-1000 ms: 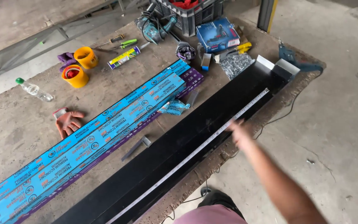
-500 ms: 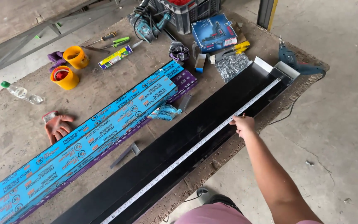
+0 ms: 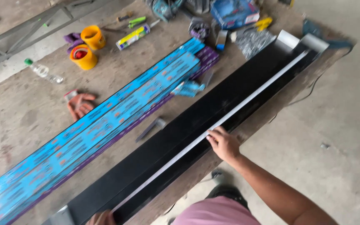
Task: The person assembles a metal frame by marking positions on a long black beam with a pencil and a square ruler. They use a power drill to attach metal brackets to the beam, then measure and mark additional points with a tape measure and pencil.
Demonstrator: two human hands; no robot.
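Sliding the right hand [image 3: 223, 143] nearer along the white tape [image 3: 263, 85], from a spot farther up the black channel [image 3: 176, 137] a second ago to about its middle now. Keeping the fingers curled narrow, with the tips holding the tape down against the channel's near wall. Leaving the tape itself stretched as before, running the length of the channel to its far open end by the bench [image 3: 30, 121] corner. Bringing the left hand [image 3: 103, 217] into view at the bottom edge, right at the near end of the tape, where nothing of it was showing half a second ago. Judging from this: spanning the tape between two hands along the channel, with the reading point shifting toward the near half.

Leaving the rest lying as it was: blue packaged strips [image 3: 105, 121] just beside the channel, an orange glove [image 3: 80, 104], two yellow cups [image 3: 89, 48] and a clear bottle [image 3: 42, 71] well apart from it.

Showing only the knuckles of the left hand, cut off by the frame, so not being able to tell its grip or whether it is holding the tape's case. Blurring the tape's markings beyond reading. Hiding the channel's near end and the tape's far hook. Cropping the tools at the top edge.
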